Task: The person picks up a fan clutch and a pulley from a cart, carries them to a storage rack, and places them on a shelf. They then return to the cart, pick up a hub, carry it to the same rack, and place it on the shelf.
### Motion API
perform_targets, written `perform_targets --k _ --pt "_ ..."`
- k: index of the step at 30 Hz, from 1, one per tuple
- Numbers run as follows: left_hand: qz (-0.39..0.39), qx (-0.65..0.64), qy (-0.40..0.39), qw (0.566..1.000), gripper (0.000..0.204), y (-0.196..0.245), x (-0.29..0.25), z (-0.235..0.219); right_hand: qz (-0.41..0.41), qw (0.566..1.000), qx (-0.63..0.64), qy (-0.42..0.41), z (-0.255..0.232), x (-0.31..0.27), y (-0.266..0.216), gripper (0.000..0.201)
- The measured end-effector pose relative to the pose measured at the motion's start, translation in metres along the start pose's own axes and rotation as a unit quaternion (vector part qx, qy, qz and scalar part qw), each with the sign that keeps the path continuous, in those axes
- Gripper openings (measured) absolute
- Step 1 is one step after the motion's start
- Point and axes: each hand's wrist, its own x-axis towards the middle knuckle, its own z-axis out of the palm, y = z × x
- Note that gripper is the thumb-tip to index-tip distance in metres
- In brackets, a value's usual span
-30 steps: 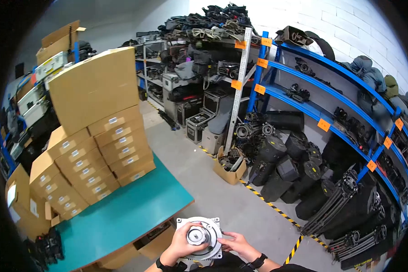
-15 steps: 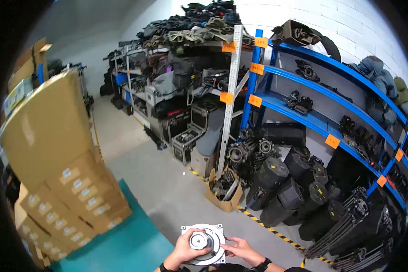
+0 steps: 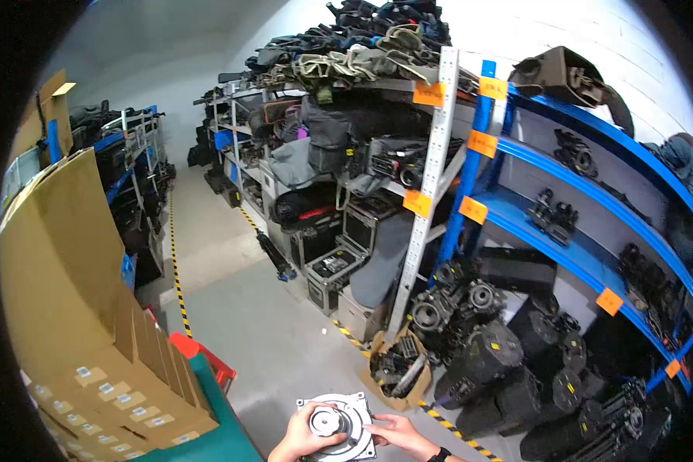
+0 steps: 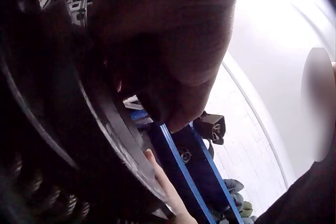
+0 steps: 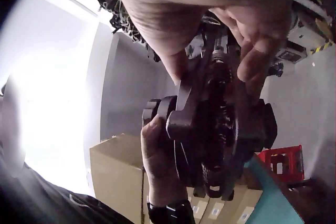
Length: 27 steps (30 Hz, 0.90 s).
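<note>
At the bottom of the head view is a silver-grey metal device (image 3: 339,426) with a square plate and a round knob. The left hand (image 3: 300,439) curls its thumb and fingers round the knob. On the device's right edge, the right hand (image 3: 402,436) pinches with thumb and fingers. The right wrist view shows the device (image 5: 210,124) edge-on, with the right hand (image 5: 210,19) gripping it from above and the left hand (image 5: 160,166) at its knob. In the left wrist view the left hand (image 4: 163,40) is dark beside the device's rim (image 4: 115,145).
Stacked cardboard boxes (image 3: 61,285) stand on a green table (image 3: 215,431) at left, near a red crate (image 3: 208,360). Blue shelving (image 3: 562,239) holds gear at right, above black cases (image 3: 481,362). An open carton (image 3: 396,373) sits on the grey floor (image 3: 273,339).
The head view has swung right and moved forward past the table, so the boxes sit further left and the shelves look nearer. Both hands keep their hold on the device.
</note>
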Motion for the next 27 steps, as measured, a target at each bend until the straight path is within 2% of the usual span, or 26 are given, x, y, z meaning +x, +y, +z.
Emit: perform_targets --k 2,8,12,15,18,19,22,24,25,27 --pt "0.013 0.003 0.027 1.0 0.066 -0.017 0.036 -0.019 0.004 0.999 -0.018 -0.027 0.003 0.048 -0.028 0.088" --pt "0.009 0.03 0.071 0.997 0.064 -0.052 0.149 -0.109 -0.018 0.995 -0.056 -0.076 0.043 0.193 -0.122 0.09" --pt "0.047 0.06 0.102 0.992 0.064 -0.066 0.215 -0.171 -0.017 0.992 -0.084 -0.092 0.077 0.276 -0.178 0.087" --pt "0.023 0.022 0.14 0.99 0.066 -0.083 0.257 -0.212 -0.024 0.991 -0.074 -0.106 0.104 0.328 -0.215 0.088" --pt "-0.012 0.102 0.153 0.983 0.066 -0.096 0.292 -0.245 -0.027 0.989 -0.069 -0.125 0.121 0.382 -0.244 0.089" --pt "-0.026 0.073 0.151 0.985 0.065 -0.091 0.305 -0.256 -0.019 0.989 -0.068 -0.128 0.127 0.402 -0.252 0.09" --pt "0.001 0.043 0.177 0.983 0.063 -0.14 0.349 -0.287 -0.007 0.987 -0.083 -0.138 0.142 0.467 -0.274 0.092" --pt "-0.012 0.012 0.178 0.984 0.062 -0.166 0.383 -0.311 0.0 0.984 -0.098 -0.147 0.154 0.513 -0.29 0.096" --pt "-0.007 0.02 0.185 0.983 0.063 -0.17 0.4 -0.324 0.013 0.985 -0.115 -0.126 0.162 0.532 -0.303 0.096" --pt "-0.015 0.026 0.197 0.98 0.063 -0.179 0.433 -0.347 0.011 0.984 -0.098 -0.145 0.173 0.584 -0.319 0.095"
